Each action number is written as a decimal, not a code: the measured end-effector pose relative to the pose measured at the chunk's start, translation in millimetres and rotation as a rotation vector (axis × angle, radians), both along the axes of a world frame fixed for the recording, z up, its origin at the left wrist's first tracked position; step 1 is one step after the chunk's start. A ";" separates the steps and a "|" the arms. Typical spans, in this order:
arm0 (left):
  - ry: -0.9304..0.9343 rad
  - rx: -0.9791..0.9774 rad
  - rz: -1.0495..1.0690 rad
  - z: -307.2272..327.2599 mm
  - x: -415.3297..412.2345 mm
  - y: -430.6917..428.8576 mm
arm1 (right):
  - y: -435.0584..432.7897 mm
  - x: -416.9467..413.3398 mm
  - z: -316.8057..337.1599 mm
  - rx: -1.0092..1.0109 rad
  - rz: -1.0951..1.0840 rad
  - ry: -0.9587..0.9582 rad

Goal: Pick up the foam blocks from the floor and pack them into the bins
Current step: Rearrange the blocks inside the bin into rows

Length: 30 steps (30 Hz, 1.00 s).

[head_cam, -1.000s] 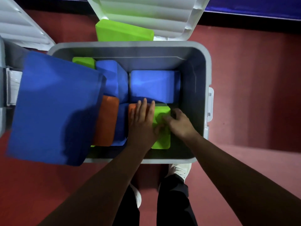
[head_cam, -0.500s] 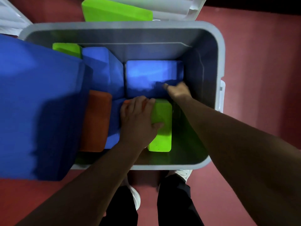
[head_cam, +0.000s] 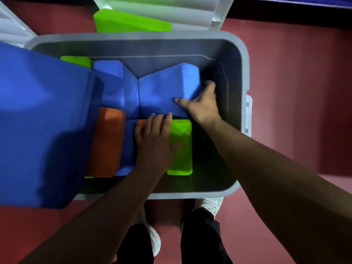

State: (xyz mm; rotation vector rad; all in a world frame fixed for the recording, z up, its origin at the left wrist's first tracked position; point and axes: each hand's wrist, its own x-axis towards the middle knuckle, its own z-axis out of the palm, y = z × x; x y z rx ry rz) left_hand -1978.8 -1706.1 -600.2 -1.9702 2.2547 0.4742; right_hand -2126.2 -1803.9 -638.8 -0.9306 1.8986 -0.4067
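A grey bin (head_cam: 244,77) stands on the red floor and holds several foam blocks. My right hand (head_cam: 202,105) grips the right end of a blue block (head_cam: 163,90) at the bin's back, thumb on top, and that end is tilted up. My left hand (head_cam: 154,138) lies flat, fingers straight, pressing on an orange block (head_cam: 141,122) and a green block (head_cam: 182,149) near the front. Further left in the bin are another orange block (head_cam: 108,143), a blue block (head_cam: 114,82) and a green block (head_cam: 76,60).
A large blue foam slab (head_cam: 42,121) leans over the bin's left rim. The bin's white lid (head_cam: 162,8) stands open behind, with a green block (head_cam: 131,21) in front of it. A second white lid (head_cam: 11,27) shows at far left. My shoes (head_cam: 211,204) are below the bin.
My right hand moved from the green block to the blue block at the back and lifted its right end. My left hand stayed pressing on the front blocks.
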 end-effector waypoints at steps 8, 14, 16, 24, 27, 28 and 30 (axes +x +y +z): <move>0.076 -0.030 0.063 6.9 6.1 12.3 | 13.4 14.6 80.4 -0.297 0.126 0.103; 0.148 -0.039 0.004 4.1 2.5 30.2 | 55.5 -1.3 128.9 -0.439 0.154 0.155; 0.116 -0.032 -0.006 4.6 4.5 34.1 | 63.8 4.5 144.5 -0.491 0.149 0.187; -0.090 0.200 -0.033 14.8 0.3 7.8 | 111.5 3.3 214.8 -0.649 0.073 0.345; -0.039 0.120 -0.109 30.4 -11.3 19.1 | 133.7 -5.0 230.4 -0.672 -0.004 0.425; -0.038 0.096 -0.106 33.2 -15.6 23.3 | 140.1 -10.2 233.5 -0.654 -0.019 0.449; -0.125 0.046 -0.146 37.9 -27.4 27.0 | 153.9 -21.5 234.6 -0.586 -0.039 0.480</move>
